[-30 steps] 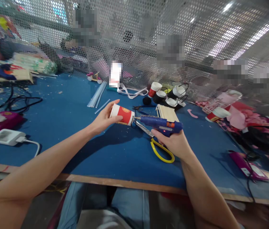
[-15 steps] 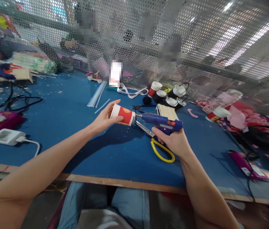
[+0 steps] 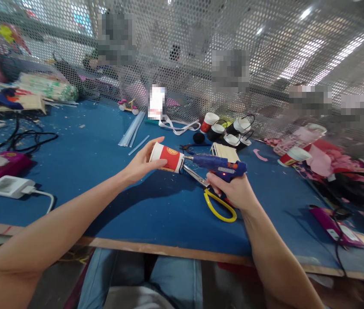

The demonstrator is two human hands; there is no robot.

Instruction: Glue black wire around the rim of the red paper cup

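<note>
My left hand [image 3: 145,161] is closed around a red and white paper cup [image 3: 174,159], which lies tilted on its side with one end toward the right. My right hand [image 3: 230,186] grips a blue hot glue gun [image 3: 215,164] by its handle. The gun's metal nozzle is at the cup's right end; whether it touches cannot be made out. Below the gun, scissors with yellow handles [image 3: 220,207] lie on the blue table [image 3: 162,214], their blades partly hidden near the cup.
Clear glue sticks [image 3: 132,129] lie beyond my left hand. Several cups with black handles [image 3: 215,131] stand at the back, near a black ball [image 3: 198,137]. Purple power strips lie at the left [image 3: 10,165] and right [image 3: 334,225]. A perforated metal screen [image 3: 188,64] rises behind.
The cup has turned slightly in my left hand, and its right end sits a little farther right and lower. The glue gun stays almost in place at that end.
</note>
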